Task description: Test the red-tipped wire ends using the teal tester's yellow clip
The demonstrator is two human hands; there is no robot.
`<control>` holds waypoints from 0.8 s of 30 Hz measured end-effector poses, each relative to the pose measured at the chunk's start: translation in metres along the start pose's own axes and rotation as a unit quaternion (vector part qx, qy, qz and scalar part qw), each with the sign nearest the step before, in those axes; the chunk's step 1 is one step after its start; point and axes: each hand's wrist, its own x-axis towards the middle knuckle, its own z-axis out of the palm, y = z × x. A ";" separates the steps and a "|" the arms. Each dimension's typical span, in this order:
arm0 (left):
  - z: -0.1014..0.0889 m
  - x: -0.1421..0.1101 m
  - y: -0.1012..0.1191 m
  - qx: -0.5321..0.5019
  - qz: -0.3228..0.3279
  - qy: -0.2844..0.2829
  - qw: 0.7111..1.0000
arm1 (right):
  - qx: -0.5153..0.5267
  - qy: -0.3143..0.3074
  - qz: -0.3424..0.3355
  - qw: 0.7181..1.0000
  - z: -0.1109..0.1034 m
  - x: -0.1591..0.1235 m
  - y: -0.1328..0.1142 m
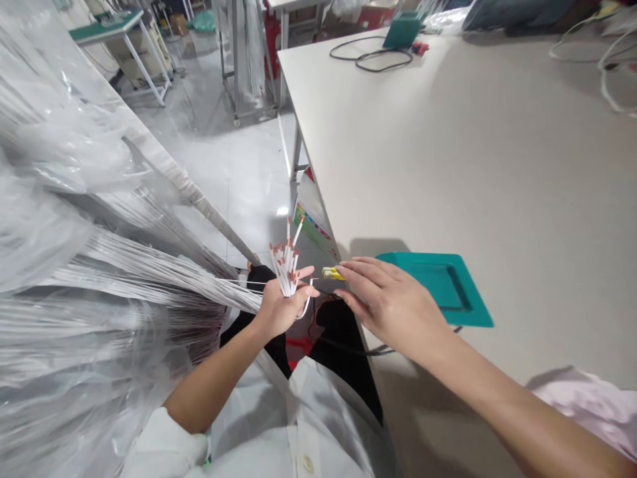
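Observation:
My left hand [281,309] is closed round a bundle of white wires [286,272], whose reddish-brown tips fan upward above the fist. Between its thumb and forefinger one single wire [310,285] stands apart, its end close to a small yellow-and-white piece [332,273]. My right hand [393,305] pinches that yellow piece at the table's edge; its exact kind is too small to tell. Partly under my right hand lies a teal tray-like plate [460,285] with a recessed middle. The wires run back left into a large mass of white wires [164,279].
A pale table [448,159] spans the right side, bearing a black cable [383,63] and a teal block [401,30] at its far end. Clear plastic wrapping [50,133] covers wires over a metal rail [213,216] at left. Pinkish cloth [592,405] lies lower right.

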 end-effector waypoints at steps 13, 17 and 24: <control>0.008 0.017 -0.006 0.012 0.029 0.000 1.000 | -0.022 -0.255 0.045 0.966 -0.005 0.032 0.027; 0.011 0.023 -0.010 0.023 0.030 -0.001 0.999 | -0.048 -0.270 0.036 0.961 -0.004 0.038 0.028; 0.012 0.029 -0.023 0.040 0.037 -0.003 0.999 | -0.066 -0.245 0.065 0.965 -0.002 0.028 0.023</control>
